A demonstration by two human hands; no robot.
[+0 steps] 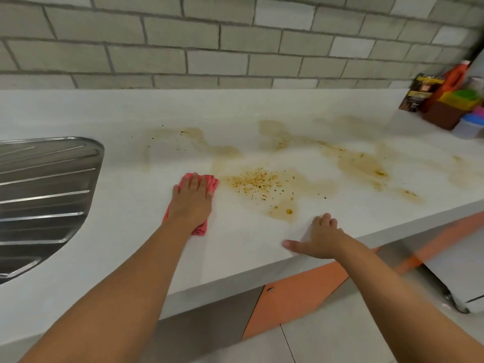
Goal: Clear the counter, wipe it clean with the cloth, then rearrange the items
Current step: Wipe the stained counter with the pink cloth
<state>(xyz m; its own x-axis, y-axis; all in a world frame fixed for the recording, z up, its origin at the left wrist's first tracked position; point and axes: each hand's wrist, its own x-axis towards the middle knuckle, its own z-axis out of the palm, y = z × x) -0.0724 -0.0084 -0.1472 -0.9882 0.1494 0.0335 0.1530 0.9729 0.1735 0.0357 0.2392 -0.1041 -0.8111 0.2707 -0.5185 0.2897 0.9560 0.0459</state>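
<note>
1 pink cloth [212, 182] under L hand [192, 201], fingers flat together, R hand [320, 239] on counter [235, 247] edge, fingers relaxed apart

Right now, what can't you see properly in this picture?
All from the head view:
1. The pink cloth lies mostly under the left hand, so its full shape is hidden.
2. The packet and orange bottle at the right edge are blurred, so their labels can't be read. The tubs beside them are cut off by the frame.
3. The steel drainboard is cut off by the left edge, and no basin shows.
</note>
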